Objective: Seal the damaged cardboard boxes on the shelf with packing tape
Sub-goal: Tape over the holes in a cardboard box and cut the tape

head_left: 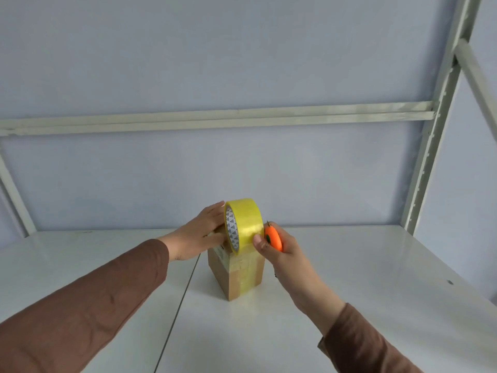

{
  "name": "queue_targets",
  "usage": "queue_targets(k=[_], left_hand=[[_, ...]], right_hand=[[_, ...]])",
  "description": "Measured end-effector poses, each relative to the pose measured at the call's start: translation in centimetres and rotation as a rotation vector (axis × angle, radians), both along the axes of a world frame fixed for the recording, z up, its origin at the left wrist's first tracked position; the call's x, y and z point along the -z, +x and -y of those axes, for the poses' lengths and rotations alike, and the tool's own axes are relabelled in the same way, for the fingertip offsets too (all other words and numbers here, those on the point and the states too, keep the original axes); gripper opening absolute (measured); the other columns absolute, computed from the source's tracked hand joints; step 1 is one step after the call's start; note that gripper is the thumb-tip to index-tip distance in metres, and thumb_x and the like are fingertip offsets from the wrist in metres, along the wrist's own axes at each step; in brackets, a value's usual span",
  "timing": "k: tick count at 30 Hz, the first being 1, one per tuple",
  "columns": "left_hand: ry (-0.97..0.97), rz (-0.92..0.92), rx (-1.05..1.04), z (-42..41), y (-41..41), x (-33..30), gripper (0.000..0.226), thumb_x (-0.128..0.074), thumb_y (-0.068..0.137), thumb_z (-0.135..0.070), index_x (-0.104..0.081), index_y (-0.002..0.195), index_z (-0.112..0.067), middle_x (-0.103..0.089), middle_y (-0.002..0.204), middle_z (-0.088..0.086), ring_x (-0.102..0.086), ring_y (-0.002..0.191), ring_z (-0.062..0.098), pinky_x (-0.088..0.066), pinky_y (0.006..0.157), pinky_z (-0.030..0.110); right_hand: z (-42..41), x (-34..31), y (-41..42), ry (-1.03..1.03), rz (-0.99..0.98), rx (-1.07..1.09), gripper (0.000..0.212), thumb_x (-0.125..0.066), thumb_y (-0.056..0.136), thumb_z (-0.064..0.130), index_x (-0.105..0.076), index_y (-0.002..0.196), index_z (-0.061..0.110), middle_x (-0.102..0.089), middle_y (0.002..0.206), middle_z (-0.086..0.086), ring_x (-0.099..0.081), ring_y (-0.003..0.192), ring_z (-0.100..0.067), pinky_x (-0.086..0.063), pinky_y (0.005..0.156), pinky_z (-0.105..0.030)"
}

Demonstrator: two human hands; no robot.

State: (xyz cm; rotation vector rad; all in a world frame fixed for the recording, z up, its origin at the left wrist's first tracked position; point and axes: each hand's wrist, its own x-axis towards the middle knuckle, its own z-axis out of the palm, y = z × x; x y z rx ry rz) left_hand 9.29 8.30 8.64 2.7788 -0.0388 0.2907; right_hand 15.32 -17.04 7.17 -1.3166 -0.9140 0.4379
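On the white shelf [349,278], a taped cardboard box [236,275], top hidden by a yellow tape roll [246,224] gripped by the left hand [199,235]; right hand [279,249] clasps an orange cutter [273,237].

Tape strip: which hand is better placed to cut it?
Right. The right hand grips the orange cutter beside the tape roll, while the left hand steadies that roll on the box.

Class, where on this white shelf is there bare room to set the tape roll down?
Bare white shelf lies right of the small brown cardboard box, out to the grey upright post, and left of it too. Crowded: the box top, under the yellow tape roll and both hands.
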Motion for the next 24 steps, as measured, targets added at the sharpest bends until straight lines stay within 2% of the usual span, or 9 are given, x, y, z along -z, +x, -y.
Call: queue_targets(k=[3, 6, 8, 10, 13, 15, 17, 20, 24], left_hand=[[0.205, -0.128, -0.083, -0.6, -0.2, -0.4, 0.096, -0.059, 0.089, -0.070, -0.010, 0.164, -0.034, 0.004, 0.166, -0.023, 0.028, 0.147, -0.006, 0.011, 0.124, 0.025], [0.257, -0.092, -0.134, -0.1, 0.2, -0.2, 0.117, -0.057, 0.070, -0.091, -0.008, 0.163, -0.037, 0.010, 0.164, -0.025, 0.028, 0.148, -0.007, 0.013, 0.122, 0.021], [0.177, -0.002, -0.132, 0.4, 0.6, 0.3, 0.106, -0.068, 0.074, -0.078, -0.021, 0.160, -0.038, -0.013, 0.168, -0.018, -0.004, 0.156, 0.003, -0.008, 0.125, 0.024], [0.138, 0.038, -0.080, 0.6, 0.8, 0.7, 0.093, -0.067, 0.076, -0.068, -0.031, 0.156, -0.038, -0.028, 0.163, -0.017, -0.019, 0.152, 0.005, -0.016, 0.121, 0.022], [0.056, -0.027, -0.021, -0.2, 0.9, 0.5, 0.080, -0.065, 0.084, -0.054, -0.028, 0.155, -0.049, -0.019, 0.167, -0.020, -0.007, 0.156, 0.002, -0.011, 0.125, 0.026], [0.030, -0.056, 0.026, -0.8, 0.7, 0.5, 0.072, -0.067, 0.096, -0.042, -0.027, 0.155, -0.053, -0.014, 0.168, -0.025, 0.000, 0.155, -0.003, -0.006, 0.126, 0.026], [0.090, -0.028, 0.097, -0.7, 0.7, 0.7, 0.062, -0.057, 0.103, -0.045, -0.027, 0.155, -0.054, -0.014, 0.167, -0.027, -0.001, 0.154, -0.006, -0.001, 0.126, 0.024], [0.205, 0.010, 0.114, -0.3, 0.8, 0.9, 0.052, -0.043, 0.109, -0.043, -0.023, 0.154, -0.060, -0.015, 0.169, -0.019, -0.001, 0.155, -0.004, 0.000, 0.127, 0.028], [0.315, -0.002, 0.044, -0.5, 0.6, 1.6, 0.053, -0.031, 0.112, -0.037, -0.013, 0.151, -0.068, -0.012, 0.171, -0.014, 0.001, 0.158, 0.006, -0.006, 0.129, 0.034]], right_hand=[[-0.7, -0.6, 0.9, 0.007, -0.036, 0.015, 0.037, -0.063, 0.101, 0.030, -0.052, 0.107, -0.005, -0.051, 0.090, -0.002, -0.047, 0.082, -0.009, -0.039, 0.069, -0.017], [-1.4, -1.4, 1.4, -0.012, -0.038, 0.011, 0.030, -0.059, 0.104, 0.024, -0.054, 0.106, -0.006, -0.055, 0.091, -0.004, -0.052, 0.080, -0.009, -0.044, 0.069, -0.014], [-1.5, -2.0, 1.3, -0.003, -0.040, 0.034, 0.031, -0.060, 0.103, 0.026, -0.050, 0.095, -0.002, -0.049, 0.084, -0.003, -0.046, 0.070, -0.009, -0.039, 0.058, -0.008], [-1.1, -2.1, 0.9, 0.019, -0.058, 0.064, 0.035, -0.061, 0.103, 0.029, -0.047, 0.091, 0.000, -0.044, 0.081, -0.003, -0.041, 0.070, -0.014, -0.037, 0.057, -0.012], [0.0, -0.8, -0.3, 0.024, -0.125, 0.088, 0.034, -0.067, 0.094, 0.037, -0.052, 0.086, 0.007, -0.046, 0.078, -0.003, -0.043, 0.072, -0.016, -0.037, 0.066, -0.026], [0.8, 1.0, -1.6, -0.011, -0.096, 0.092, 0.027, -0.066, 0.094, 0.035, -0.051, 0.079, 0.019, -0.046, 0.072, 0.005, -0.041, 0.067, -0.013, -0.035, 0.062, -0.021], [1.2, 2.6, -2.5, -0.025, -0.081, 0.119, 0.035, -0.065, 0.097, 0.034, -0.045, 0.070, 0.026, -0.040, 0.066, 0.011, -0.036, 0.061, -0.009, -0.031, 0.053, -0.016], [1.1, 4.4, -2.8, -0.039, -0.174, 0.136, 0.032, -0.066, 0.095, 0.038, -0.052, 0.067, 0.030, -0.045, 0.067, 0.011, -0.040, 0.061, -0.009, -0.034, 0.055, -0.017], [0.0, 7.6, -4.1, -0.176, -0.274, 0.165, 0.027, -0.067, 0.094, 0.040, -0.056, 0.079, 0.021, -0.050, 0.073, 0.001, -0.046, 0.069, -0.015, -0.036, 0.066, -0.031]])
